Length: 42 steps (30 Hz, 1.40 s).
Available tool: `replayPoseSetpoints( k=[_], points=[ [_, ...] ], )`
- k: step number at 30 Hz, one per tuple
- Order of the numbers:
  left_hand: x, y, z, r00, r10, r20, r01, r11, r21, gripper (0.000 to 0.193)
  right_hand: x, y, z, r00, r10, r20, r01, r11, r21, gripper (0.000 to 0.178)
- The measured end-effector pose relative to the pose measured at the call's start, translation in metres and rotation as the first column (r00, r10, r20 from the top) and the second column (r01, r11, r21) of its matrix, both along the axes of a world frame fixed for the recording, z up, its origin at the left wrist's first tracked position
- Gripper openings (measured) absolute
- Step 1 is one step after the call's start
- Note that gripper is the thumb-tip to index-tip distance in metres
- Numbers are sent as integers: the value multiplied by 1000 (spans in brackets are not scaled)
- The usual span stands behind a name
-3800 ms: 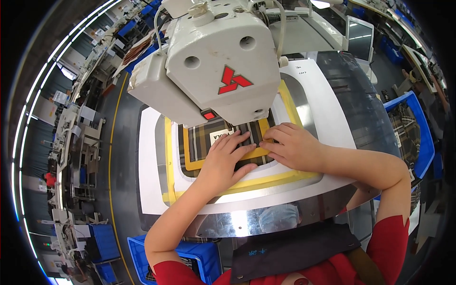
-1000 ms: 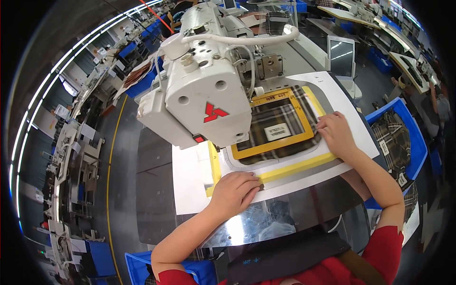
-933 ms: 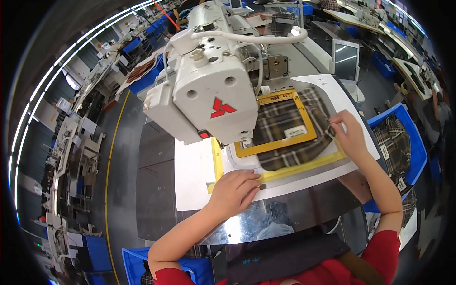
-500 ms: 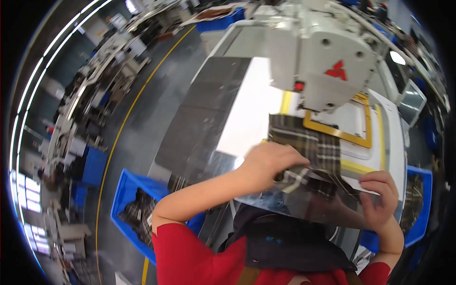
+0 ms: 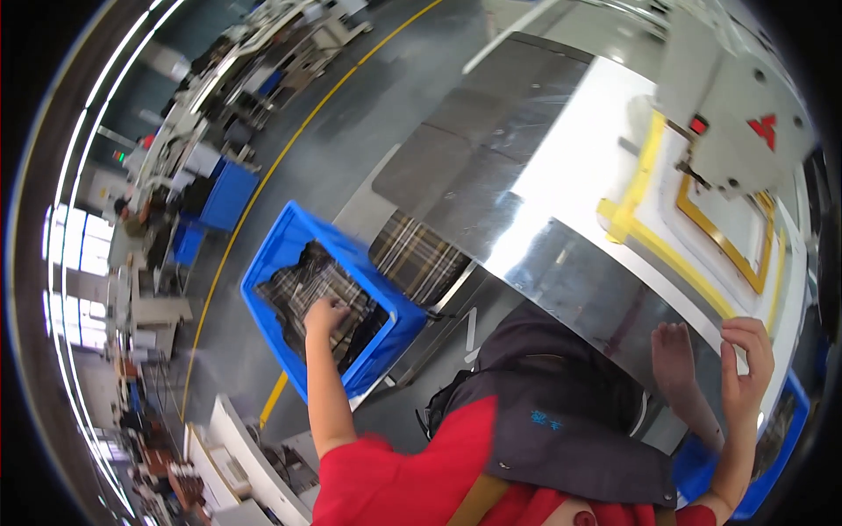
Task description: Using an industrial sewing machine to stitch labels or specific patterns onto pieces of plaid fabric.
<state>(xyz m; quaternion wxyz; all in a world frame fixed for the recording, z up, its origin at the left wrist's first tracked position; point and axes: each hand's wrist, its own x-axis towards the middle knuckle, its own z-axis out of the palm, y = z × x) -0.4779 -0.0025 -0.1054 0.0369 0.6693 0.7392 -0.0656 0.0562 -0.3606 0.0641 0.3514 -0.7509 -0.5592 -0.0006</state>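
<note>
My left hand (image 5: pixel 324 317) reaches out to the left over a blue bin (image 5: pixel 405 320), its fingers curled together at a plaid cloth piece (image 5: pixel 303 285) in brown, black and white. More dark cloth lies around it in the bin; the fingertips are partly hidden. My right hand (image 5: pixel 745 359) is at the right front edge of the shiny metal table plate (image 5: pixel 605 285), fingers apart and nothing in them. On the machine bed ahead, a gold clamp frame (image 5: pixel 719 237) sits beneath the sewing machine head (image 5: pixel 732 123).
Yellow tape strips (image 5: pixel 671 263) border the white bed. Another plaid piece (image 5: pixel 412 254) hangs at the table's left edge. A second blue bin (image 5: pixel 789 430) stands low on the right. Beyond the yellow floor line (image 5: pixel 289 149) are workbenches and a person (image 5: pixel 132 215).
My left hand has swung from the table to the left bin, and the plaid piece is gone from the machine bed. My right hand stays near the plate's edge. The view has turned left.
</note>
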Motion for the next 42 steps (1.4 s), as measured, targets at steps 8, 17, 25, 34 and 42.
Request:
replayPoseSetpoints(
  k=[8, 17, 25, 34, 42],
  points=[
    [214, -6, 149, 461, -788, 409, 488, 610, 624, 19, 27, -83, -13, 868, -494, -46, 491, 843, 221, 10],
    [443, -95, 149, -416, -871, 261, 813, -228, 536, 12, -18, -387, -123, -117, -976, -183, 991, -126, 35, 19],
    [490, -141, 118, -642, -740, 199, 707, -472, 528, 12, -77, -433, -249, 165, -965, 202, 873, 47, -486, 26],
    [485, -131, 117, -578, -768, 276, 764, -391, 513, 13, -63, -429, -246, 122, -921, 369, 896, -58, -441, 15],
    [486, -127, 117, -591, -762, 265, 758, -413, 504, 14, -140, -424, -241, 174, -919, 353, 848, -43, -528, 42]
  ],
)
